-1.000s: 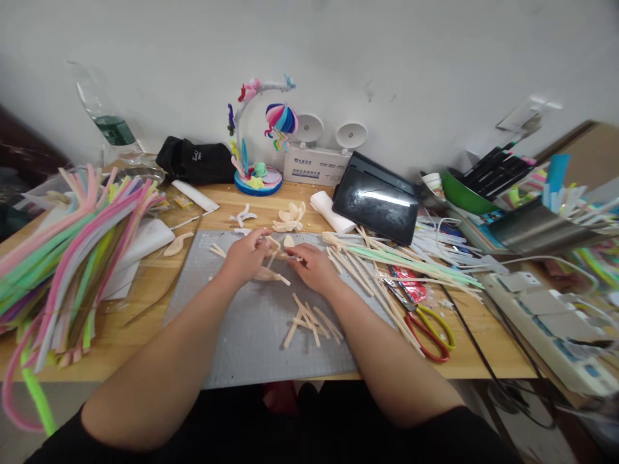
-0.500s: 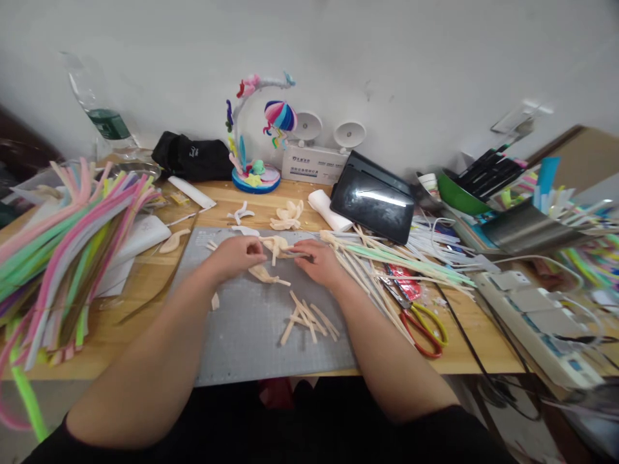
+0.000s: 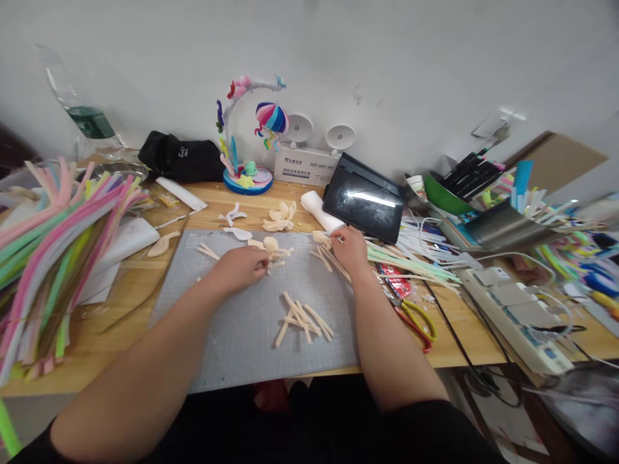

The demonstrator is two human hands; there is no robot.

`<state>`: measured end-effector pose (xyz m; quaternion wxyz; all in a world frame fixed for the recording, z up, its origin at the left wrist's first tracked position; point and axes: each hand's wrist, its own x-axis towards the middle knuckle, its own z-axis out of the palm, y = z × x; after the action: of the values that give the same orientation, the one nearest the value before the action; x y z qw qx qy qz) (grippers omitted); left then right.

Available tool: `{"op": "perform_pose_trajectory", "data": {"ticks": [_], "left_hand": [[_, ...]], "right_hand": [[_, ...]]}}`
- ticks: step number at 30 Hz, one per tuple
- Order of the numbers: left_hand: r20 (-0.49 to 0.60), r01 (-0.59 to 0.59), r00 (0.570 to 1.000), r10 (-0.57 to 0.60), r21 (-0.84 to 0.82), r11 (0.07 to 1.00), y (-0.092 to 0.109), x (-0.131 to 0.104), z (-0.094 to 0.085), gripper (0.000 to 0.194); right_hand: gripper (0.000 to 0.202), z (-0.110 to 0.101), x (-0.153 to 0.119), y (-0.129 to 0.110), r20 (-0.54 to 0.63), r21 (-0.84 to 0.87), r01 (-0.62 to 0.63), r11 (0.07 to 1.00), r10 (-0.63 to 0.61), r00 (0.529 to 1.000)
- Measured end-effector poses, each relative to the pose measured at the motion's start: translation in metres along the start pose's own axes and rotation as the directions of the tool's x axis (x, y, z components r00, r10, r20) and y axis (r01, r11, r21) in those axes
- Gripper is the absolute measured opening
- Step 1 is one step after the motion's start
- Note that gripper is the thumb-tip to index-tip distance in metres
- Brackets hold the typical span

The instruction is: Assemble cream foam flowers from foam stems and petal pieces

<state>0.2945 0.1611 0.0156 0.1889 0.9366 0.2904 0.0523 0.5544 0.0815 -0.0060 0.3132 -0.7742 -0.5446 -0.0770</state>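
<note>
My left hand [image 3: 244, 265] is low over the grey cutting mat [image 3: 232, 341], fingers curled together beside a cluster of cream pipe-cleaner pieces [image 3: 271, 245]. What its fingertips pinch, if anything, is too small to make out. My right hand [image 3: 352, 248] is at the mat's far right corner, thumb and fingers closed at the end of a cream pipe-cleaner piece [image 3: 321, 239]. Short cream pipe-cleaner lengths [image 3: 300, 318] lie crossed nearer to me. Beyond the mat rest a cream petal-shaped bundle [image 3: 280, 217] and white curved pieces [image 3: 236, 233].
Bundled coloured pipe cleaners [image 3: 72, 251] fill the left side. At the right lie scissors [image 3: 420, 322], loose pipe cleaners [image 3: 416, 261] and a power strip [image 3: 517, 319]. Behind stand a colourful balloon ornament [image 3: 247, 180], a black tablet-like device [image 3: 365, 200] and a white box [image 3: 304, 165].
My right hand has moved right, away from my left hand, to the mat's far right corner. My left hand has shifted slightly right and toward me. The whole view has swung slightly.
</note>
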Motion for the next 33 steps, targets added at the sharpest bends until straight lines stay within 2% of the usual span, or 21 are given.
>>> {"op": "perform_pose_trajectory", "data": {"ticks": [3,5,9,12,14,17,18,20,23,25,28,31,33], "left_hand": [[-0.142,0.125,0.981,-0.131,-0.045,0.991,0.001,0.0,-0.005,0.015],[-0.234,0.174,0.952,-0.198,-0.119,0.978,0.003,-0.001,-0.007,0.018],[-0.357,0.184,0.895,-0.268,-0.252,0.95,0.004,-0.002,-0.009,0.02],[-0.373,0.162,0.892,-0.256,-0.264,0.951,0.004,-0.002,-0.007,0.018],[-0.367,0.155,0.898,-0.243,-0.253,0.955,0.004,-0.002,-0.006,0.018],[-0.397,0.15,0.884,-0.248,-0.261,0.954,0.003,-0.002,-0.006,0.016],[-0.416,0.155,0.87,-0.264,-0.278,0.948,0.003,-0.002,-0.007,0.016],[-0.456,0.173,0.83,-0.322,-0.339,0.925,0.003,-0.003,-0.008,0.015],[-0.5,0.183,0.761,-0.415,-0.448,0.875,0.002,-0.003,-0.01,0.015],[-0.519,0.17,0.735,-0.437,-0.483,0.859,0.002,-0.003,-0.011,0.015],[-0.509,0.159,0.748,-0.426,-0.486,0.859,0.002,-0.003,-0.011,0.015],[-0.475,0.15,0.775,-0.418,-0.504,0.851,0.003,-0.003,-0.011,0.016],[-0.457,0.138,0.782,-0.423,-0.536,0.833,0.003,-0.002,-0.01,0.016]], "right_hand": [[0.014,-0.004,-0.001,0.002,0.029,-0.007,-0.007,1.0,0.008,1.0],[0.016,-0.009,-0.001,0.005,0.107,-0.005,0.007,1.0,-0.007,0.994],[0.027,-0.012,-0.001,0.01,0.284,-0.012,0.206,0.979,-0.194,0.939],[0.023,-0.008,0.0,0.01,0.303,-0.025,0.289,0.957,-0.269,0.915],[0.016,-0.005,0.001,0.012,0.242,0.022,0.235,0.972,-0.233,0.942],[0.011,-0.006,0.003,0.015,0.086,0.248,-0.009,0.969,-0.012,0.996],[0.01,-0.007,0.004,0.016,0.048,0.366,-0.102,0.925,0.091,0.995],[0.009,-0.01,0.005,0.014,0.028,0.615,-0.224,0.756,0.264,0.964],[0.009,-0.013,0.004,0.006,0.039,0.86,-0.208,0.465,0.346,0.937],[0.009,-0.014,0.004,0.0,0.032,0.923,-0.157,0.351,0.338,0.941],[0.008,-0.018,0.003,-0.007,0.095,0.958,-0.183,0.221,0.357,0.929],[0.01,-0.025,0.001,-0.014,0.261,0.952,-0.299,0.065,0.339,0.904],[0.013,-0.028,-0.002,-0.021,0.346,0.933,-0.361,0.005,0.278,0.896]]}}
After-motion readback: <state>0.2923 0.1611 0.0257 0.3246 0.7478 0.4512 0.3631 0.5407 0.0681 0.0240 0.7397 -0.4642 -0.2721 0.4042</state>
